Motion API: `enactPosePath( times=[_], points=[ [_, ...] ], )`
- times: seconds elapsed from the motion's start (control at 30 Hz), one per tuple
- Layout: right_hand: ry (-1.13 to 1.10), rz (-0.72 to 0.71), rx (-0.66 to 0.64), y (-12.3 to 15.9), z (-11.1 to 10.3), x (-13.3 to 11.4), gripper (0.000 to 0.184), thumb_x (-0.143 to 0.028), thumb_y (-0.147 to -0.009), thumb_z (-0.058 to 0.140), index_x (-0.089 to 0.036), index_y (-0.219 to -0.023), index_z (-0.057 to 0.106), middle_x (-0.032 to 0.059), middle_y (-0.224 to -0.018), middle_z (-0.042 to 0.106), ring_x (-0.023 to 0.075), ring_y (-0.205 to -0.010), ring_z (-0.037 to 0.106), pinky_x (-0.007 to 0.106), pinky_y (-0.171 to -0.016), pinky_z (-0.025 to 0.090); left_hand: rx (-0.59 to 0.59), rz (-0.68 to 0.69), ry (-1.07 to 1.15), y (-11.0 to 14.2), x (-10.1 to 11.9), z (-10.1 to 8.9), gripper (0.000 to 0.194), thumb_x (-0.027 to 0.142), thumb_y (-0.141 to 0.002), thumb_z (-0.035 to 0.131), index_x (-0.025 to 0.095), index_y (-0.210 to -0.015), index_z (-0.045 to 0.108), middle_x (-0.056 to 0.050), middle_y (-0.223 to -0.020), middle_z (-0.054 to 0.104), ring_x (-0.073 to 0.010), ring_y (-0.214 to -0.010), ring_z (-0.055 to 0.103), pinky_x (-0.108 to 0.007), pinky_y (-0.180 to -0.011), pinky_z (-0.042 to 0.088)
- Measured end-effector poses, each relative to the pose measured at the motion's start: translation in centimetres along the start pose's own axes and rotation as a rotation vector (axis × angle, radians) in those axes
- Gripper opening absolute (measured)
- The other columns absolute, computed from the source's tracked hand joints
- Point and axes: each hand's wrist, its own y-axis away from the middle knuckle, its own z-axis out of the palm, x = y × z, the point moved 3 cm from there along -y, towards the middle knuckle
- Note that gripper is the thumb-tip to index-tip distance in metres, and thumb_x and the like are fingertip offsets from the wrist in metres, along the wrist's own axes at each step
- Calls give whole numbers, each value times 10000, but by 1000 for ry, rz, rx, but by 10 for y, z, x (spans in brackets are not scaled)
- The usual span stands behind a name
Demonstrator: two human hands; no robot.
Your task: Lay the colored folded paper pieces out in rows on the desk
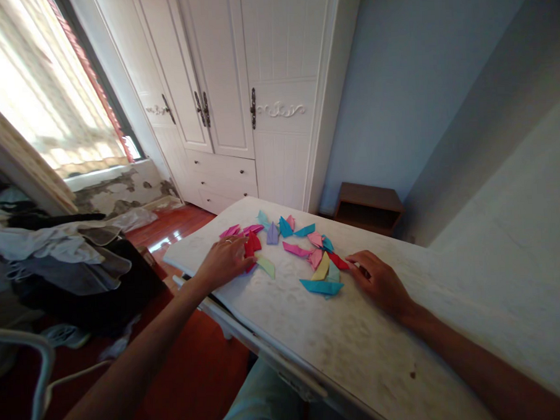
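Several small folded paper pieces in bright colours, some shaped like little boats, lie on a white table (275, 315). At the left, my left hand (224, 260) has its thumb and fingers closed around a red folded paper piece (252, 243). A pale green paper piece (266, 267) lies beside that thumb. My right hand (380, 283) pinches the tip of another red paper piece (338, 261) on the right side. Close to it are a yellow paper piece (320, 267) and a blue paper boat (321, 287). A lilac piece (272, 234) sits between the hands, farther back.
A white wardrobe (287, 154) stands behind the table, with a low brown cabinet (370, 197) to its right. Clothes (40, 242) are piled at the left near a curtained window (47, 90). A white metal tube frame (48, 362) is at lower left.
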Motion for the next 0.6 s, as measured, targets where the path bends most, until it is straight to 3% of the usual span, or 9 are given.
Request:
enactPosePath(
  times=[0.13, 0.23, 0.33, 0.47, 0.53, 0.6],
  points=[
    [8, 7, -5, 1, 2, 3, 244, -283, -947, 437, -159, -1044, 624, 106, -1021, 635, 195, -877, 604, 330, -783, 480, 102, -156, -46, -3, -11, -4, 443, 409, -907, 463, 159, -1237, 622, -114, -1230, 626, -293, -1175, 552, -426, -995, 436],
    [15, -16, 3, 2, 2, 3, 238, -271, -949, 439, -155, -1045, 624, 100, -1015, 634, 192, -890, 602, 324, -800, 474, 179, -165, -60, -2, -14, -9, 452, 414, -898, 472, 114, -1194, 637, -137, -1188, 638, -308, -1135, 565, -431, -977, 446],
    [6, -25, 17, 1, 1, 2, 236, -271, -952, 437, -151, -1031, 625, 97, -1004, 636, 190, -895, 602, 317, -807, 468, 251, -128, -11, 1, -1, -15, 424, 413, -903, 463, 125, -1152, 648, -133, -1197, 633, -289, -1135, 564, -416, -993, 441],
    [-36, 10, 52, 0, -2, 3, 253, -297, -949, 432, -152, -1002, 632, 98, -984, 647, 197, -885, 607, 316, -795, 462, 289, 58, 137, 6, 47, -19, 329, 359, -920, 454, 139, -1068, 648, -109, -1142, 648, -258, -1133, 561, -406, -1006, 434],
    [-73, 46, 94, 0, -5, 4, 258, -309, -935, 439, -155, -996, 635, 95, -976, 660, 197, -871, 616, 309, -782, 460, 265, 153, 244, 11, 80, -19, 307, 344, -933, 448, 143, -1082, 627, -107, -1134, 641, -219, -1033, 606, -365, -928, 480],
    [-113, 114, 141, 2, -8, 6, 270, -336, -924, 448, -156, -1003, 633, 74, -883, 667, 179, -764, 613, 292, -715, 455, 159, 279, 364, 16, 116, -16, 292, 315, -943, 450, 151, -1124, 609, -102, -1111, 644, -166, -893, 636, -300, -821, 506]
  ],
)
